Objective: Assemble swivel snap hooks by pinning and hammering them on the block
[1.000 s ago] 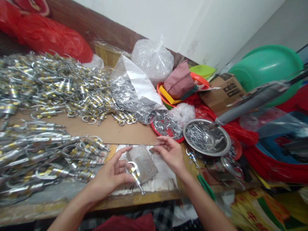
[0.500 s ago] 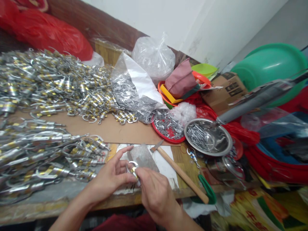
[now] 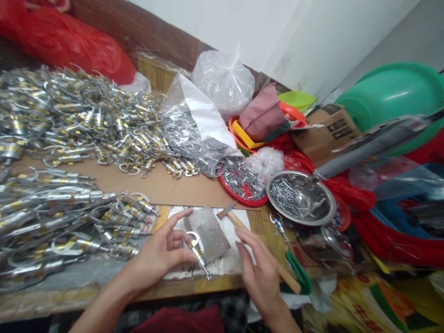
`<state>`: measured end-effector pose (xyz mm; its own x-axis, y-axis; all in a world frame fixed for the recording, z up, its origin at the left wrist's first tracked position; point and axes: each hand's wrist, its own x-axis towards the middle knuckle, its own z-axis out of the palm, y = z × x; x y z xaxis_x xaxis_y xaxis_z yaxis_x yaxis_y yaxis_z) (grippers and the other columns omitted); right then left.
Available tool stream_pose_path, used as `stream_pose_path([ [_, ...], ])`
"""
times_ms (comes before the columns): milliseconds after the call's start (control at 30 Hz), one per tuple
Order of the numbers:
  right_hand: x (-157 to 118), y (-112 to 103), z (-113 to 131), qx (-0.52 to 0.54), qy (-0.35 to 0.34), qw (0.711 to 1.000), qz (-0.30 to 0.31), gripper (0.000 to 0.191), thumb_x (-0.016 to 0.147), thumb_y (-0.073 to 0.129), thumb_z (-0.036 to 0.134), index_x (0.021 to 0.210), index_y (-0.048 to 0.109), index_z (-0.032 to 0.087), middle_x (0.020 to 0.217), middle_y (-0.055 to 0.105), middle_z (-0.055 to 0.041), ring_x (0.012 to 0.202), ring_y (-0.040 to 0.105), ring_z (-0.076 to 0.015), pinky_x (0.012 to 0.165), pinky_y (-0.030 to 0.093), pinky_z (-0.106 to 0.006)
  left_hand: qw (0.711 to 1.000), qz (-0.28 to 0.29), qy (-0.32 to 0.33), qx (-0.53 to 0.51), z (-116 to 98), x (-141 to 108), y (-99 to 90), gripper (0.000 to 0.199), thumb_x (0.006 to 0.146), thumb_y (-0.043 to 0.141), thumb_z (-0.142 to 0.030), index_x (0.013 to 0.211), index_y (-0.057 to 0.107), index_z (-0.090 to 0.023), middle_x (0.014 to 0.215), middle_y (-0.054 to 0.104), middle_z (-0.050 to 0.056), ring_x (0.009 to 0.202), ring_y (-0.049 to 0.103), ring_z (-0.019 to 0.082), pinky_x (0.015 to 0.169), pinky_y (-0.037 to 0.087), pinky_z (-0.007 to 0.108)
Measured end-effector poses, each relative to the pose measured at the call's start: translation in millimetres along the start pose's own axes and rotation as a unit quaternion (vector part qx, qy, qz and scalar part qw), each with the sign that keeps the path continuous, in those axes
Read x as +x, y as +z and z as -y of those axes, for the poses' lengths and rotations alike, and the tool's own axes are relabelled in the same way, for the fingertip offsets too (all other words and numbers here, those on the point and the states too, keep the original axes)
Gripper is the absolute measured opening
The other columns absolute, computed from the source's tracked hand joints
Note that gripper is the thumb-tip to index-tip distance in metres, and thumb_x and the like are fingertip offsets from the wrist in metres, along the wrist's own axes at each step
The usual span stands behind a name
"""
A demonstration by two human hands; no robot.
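Observation:
My left hand (image 3: 169, 247) pinches a metal swivel hook (image 3: 196, 249) between thumb and fingers. The hook is silver with brass-coloured parts, its curved end up and its eye end pointing down to the right. Behind it a grey metal plate (image 3: 211, 233) lies on white paper (image 3: 239, 261). My right hand (image 3: 260, 268) is off the hook, fingers apart, beside the wooden handle of a hammer (image 3: 289, 280). I cannot tell whether its fingertips touch the handle. Several similar hooks (image 3: 69, 240) lie close by on the left.
A large heap of hooks (image 3: 86, 115) covers the back left. Small metal parts fill a plastic bag (image 3: 180, 125) and a red tray (image 3: 258, 201). Metal pins lie in a steel bowl (image 3: 324, 196). A green basin (image 3: 391, 99) stands at the back right.
My right hand has let go of the hook and moved right, its fingers opening near the hammer handle. The left hand keeps hold of the hook, whose lower end now shows.

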<state>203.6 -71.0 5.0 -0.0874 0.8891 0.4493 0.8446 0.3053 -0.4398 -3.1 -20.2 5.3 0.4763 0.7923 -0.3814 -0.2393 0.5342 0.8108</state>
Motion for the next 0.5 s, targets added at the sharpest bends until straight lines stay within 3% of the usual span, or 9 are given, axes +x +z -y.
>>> stream_pose_path([
  [33, -3, -1, -16, -0.063, 0.025, 0.998, -0.013, 0.025, 0.085, 0.042, 0.02, 0.108, 0.052, 0.018, 0.103, 0.059, -0.0108, 0.097, 0.055, -0.022, 0.081, 0.047, -0.037, 1.0, -0.002, -0.003, 0.001, 0, 0, 0.2, 0.081, 0.055, 0.07, -0.008, 0.124, 0.028, -0.023, 0.072, 0.059, -0.004, 0.066, 0.06, 0.014, 0.065, 0.045, 0.028],
  [100, -9, -3, -46, -0.161, 0.059, 0.984, 0.039, 0.03, 0.082, 0.047, 0.031, 0.108, 0.053, 0.016, 0.093, 0.06, -0.0118, 0.087, 0.058, -0.0255, 0.072, 0.048, -0.039, 1.0, -0.003, -0.005, 0.006, -1, 1, 0.5, 0.081, 0.055, 0.069, -0.008, 0.123, 0.028, -0.023, 0.072, 0.057, -0.005, 0.066, 0.059, 0.014, 0.065, 0.045, 0.027],
  [200, -16, -6, -66, -0.185, 0.087, 0.971, 0.124, 0.028, 0.083, 0.045, 0.033, 0.102, 0.056, 0.015, 0.079, 0.059, -0.0069, 0.073, 0.06, -0.0216, 0.063, 0.049, -0.033, 1.0, -0.003, -0.005, 0.015, -1, 2, 0.7, 0.08, 0.056, 0.069, -0.008, 0.123, 0.028, -0.024, 0.072, 0.056, -0.005, 0.067, 0.059, 0.014, 0.066, 0.045, 0.027],
  [333, -14, -23, -46, -0.1, 0.088, 0.987, 0.092, 0.02, 0.082, 0.047, 0.027, 0.098, 0.054, 0.018, 0.086, 0.059, -0.0055, 0.077, 0.06, -0.0171, 0.066, 0.049, -0.026, 1.0, -0.001, -0.001, 0.018, 0, 1, -0.4, 0.079, 0.057, 0.068, -0.009, 0.123, 0.028, -0.024, 0.074, 0.056, -0.005, 0.066, 0.059, 0.013, 0.066, 0.045, 0.028],
  [500, -10, -52, -8, -0.021, -0.054, 0.997, 0.041, 0.047, 0.081, 0.048, 0.012, 0.125, 0.039, 0.027, 0.1, 0.061, -0.0051, 0.088, 0.06, -0.0142, 0.071, 0.047, -0.022, 1.0, -0.01, 0.0, 0.02, 0, 0, -1.1, 0.08, 0.056, 0.069, -0.009, 0.124, 0.029, -0.024, 0.074, 0.058, -0.004, 0.068, 0.06, 0.015, 0.068, 0.045, 0.03],
])
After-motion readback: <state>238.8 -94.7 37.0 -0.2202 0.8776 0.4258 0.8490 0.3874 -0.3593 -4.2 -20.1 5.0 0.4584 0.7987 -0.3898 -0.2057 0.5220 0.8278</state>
